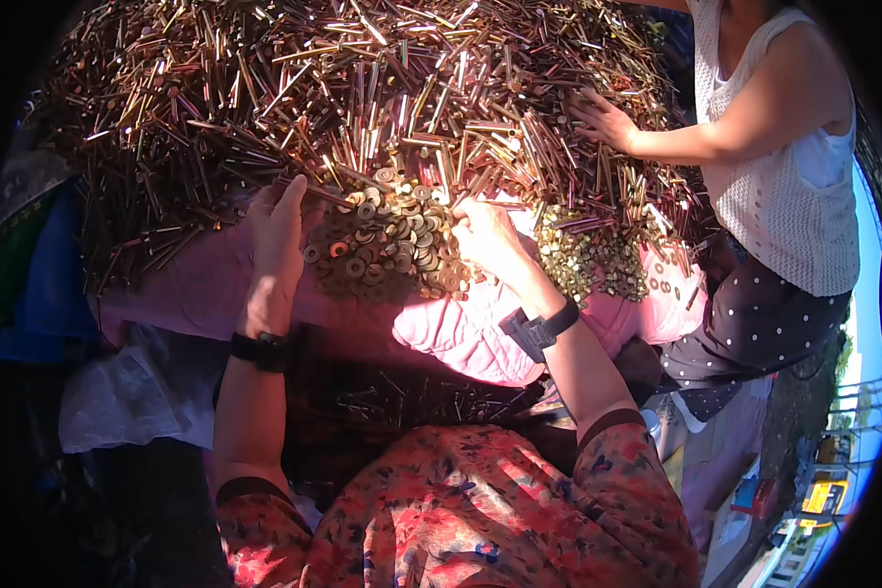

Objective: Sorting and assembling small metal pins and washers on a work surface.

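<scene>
- Clock read from the middle of my view; I get one head feed.
- Washers (397, 235): loose heap, just off centre toward 11 o'clock, on pink cloth (461, 338).
- Left hand (276, 235): at the heap's 9 o'clock side, thumb toward 12; I can't tell whether its fingers grip anything.
- Right hand (492, 237): at the heap's 3 o'clock edge, fingers curled in toward the washers; pinch hidden, can't tell if they're clamped on one.
- Metal rods (363, 88): big tangled pile, spread from 10 round past 12 to 2 o'clock.
- Small brass-coloured bits (578, 263): second heap, between 2 and 3 o'clock, right hand between it and the washers.
- Co-worker's hand (606, 122): between 1 and 2 o'clock, on the rods, fingers spread.
- Clear plastic bag (127, 402): 8 o'clock, crumpled.
- Dark wristband on each wrist; red patterned shirt (461, 510) at 6 o'clock.
</scene>
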